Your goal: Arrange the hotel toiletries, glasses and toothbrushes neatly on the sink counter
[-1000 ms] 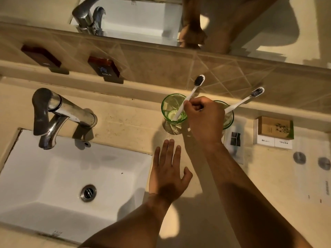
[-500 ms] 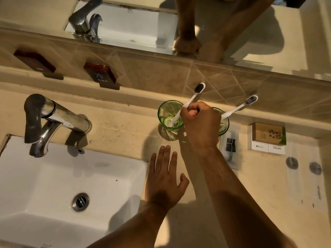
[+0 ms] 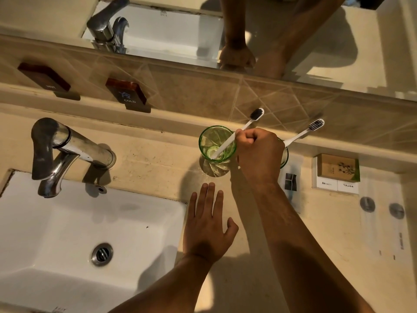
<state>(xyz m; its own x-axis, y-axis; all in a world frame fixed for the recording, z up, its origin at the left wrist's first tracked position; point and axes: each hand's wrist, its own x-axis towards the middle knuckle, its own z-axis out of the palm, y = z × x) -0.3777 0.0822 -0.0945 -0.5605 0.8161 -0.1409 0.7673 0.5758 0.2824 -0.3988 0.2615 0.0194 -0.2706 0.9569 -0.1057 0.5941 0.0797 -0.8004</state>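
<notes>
Right hand (image 3: pixel 259 154) pinching toothbrush (image 3: pixel 239 134) standing in green glass (image 3: pixel 216 143) | second toothbrush (image 3: pixel 302 134) in hidden glass | left hand (image 3: pixel 208 224) spread flat

One head-worn camera looks steeply down, close over the sink counter (image 3: pixel 158 168); its far right edge blurs.

Faucet (image 3: pixel 67 152): chrome, left of frame, spout over basin.
Basin (image 3: pixel 56 222): white, rectangular, lower left; metal drain (image 3: pixel 102 254).
Wall signs: "COLD" plaque (image 3: pixel 126 92), a second dark plaque (image 3: pixel 44 76) upper left.
Mirror (image 3: pixel 372 53): top of frame.
</notes>
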